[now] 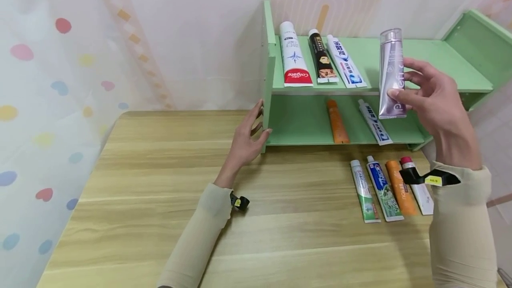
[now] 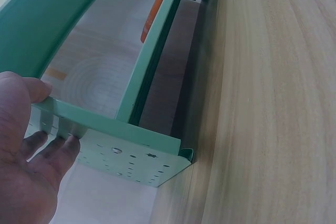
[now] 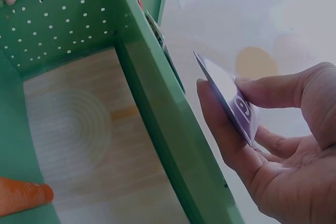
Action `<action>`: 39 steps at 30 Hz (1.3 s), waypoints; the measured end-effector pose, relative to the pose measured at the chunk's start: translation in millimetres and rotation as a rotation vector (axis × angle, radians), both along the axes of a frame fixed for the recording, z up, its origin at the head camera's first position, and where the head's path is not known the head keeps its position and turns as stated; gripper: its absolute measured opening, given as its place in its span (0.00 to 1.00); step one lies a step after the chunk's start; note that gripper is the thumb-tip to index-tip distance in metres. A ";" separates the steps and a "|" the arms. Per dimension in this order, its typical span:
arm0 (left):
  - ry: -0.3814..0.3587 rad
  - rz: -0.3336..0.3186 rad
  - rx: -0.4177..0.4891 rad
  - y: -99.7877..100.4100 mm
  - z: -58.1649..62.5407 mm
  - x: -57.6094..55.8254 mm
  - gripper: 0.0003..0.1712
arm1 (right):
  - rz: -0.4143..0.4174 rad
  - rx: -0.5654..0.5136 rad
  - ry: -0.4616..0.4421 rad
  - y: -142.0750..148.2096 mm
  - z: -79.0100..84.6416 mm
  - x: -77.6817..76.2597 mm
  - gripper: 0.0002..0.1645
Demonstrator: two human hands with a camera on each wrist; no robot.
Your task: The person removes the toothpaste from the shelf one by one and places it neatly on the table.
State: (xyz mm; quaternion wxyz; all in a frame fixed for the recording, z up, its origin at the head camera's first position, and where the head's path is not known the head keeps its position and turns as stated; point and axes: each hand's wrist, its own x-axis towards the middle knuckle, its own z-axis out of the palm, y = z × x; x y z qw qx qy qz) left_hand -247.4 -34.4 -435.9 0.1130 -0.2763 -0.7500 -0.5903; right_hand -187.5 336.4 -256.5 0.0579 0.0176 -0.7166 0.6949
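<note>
My right hand (image 1: 440, 97) pinches a silvery-lilac toothpaste tube (image 1: 392, 74) between thumb and fingers. The tube is held cap up in front of the upper tier; the right wrist view shows its flat end (image 3: 228, 95) beside the shelf edge. At the left end of the green shelf (image 1: 268, 74), my left hand (image 1: 247, 139) grips the side panel, thumb over the front edge and fingertips on the outer face (image 2: 121, 156). On the upper tier lie a white-and-red Colgate tube (image 1: 295, 54), a black tube (image 1: 322, 57) and a white-and-blue tube (image 1: 347, 62).
The lower tier holds an orange tube (image 1: 338, 123) and a smaller white-and-blue tube (image 1: 375, 122). On the wooden table (image 1: 160, 181), before the shelf, lie a green-and-white tube (image 1: 365, 192), a blue-and-green Crest tube (image 1: 385, 189), another orange tube (image 1: 401, 188) and a red-capped white tube (image 1: 420, 192).
</note>
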 end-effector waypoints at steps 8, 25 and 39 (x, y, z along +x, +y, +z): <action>0.003 0.000 -0.006 -2.1 -14.0 -10.1 0.48 | 0.070 -0.058 0.087 2.9 -21.7 22.8 0.41; -0.017 -0.002 -0.018 -1.9 -13.1 -10.2 0.48 | 0.273 -0.122 0.232 -0.4 -69.2 48.1 0.42; -0.030 0.012 -0.007 1.5 -7.5 -6.7 0.46 | 0.414 -0.103 0.162 7.0 -101.4 56.3 0.46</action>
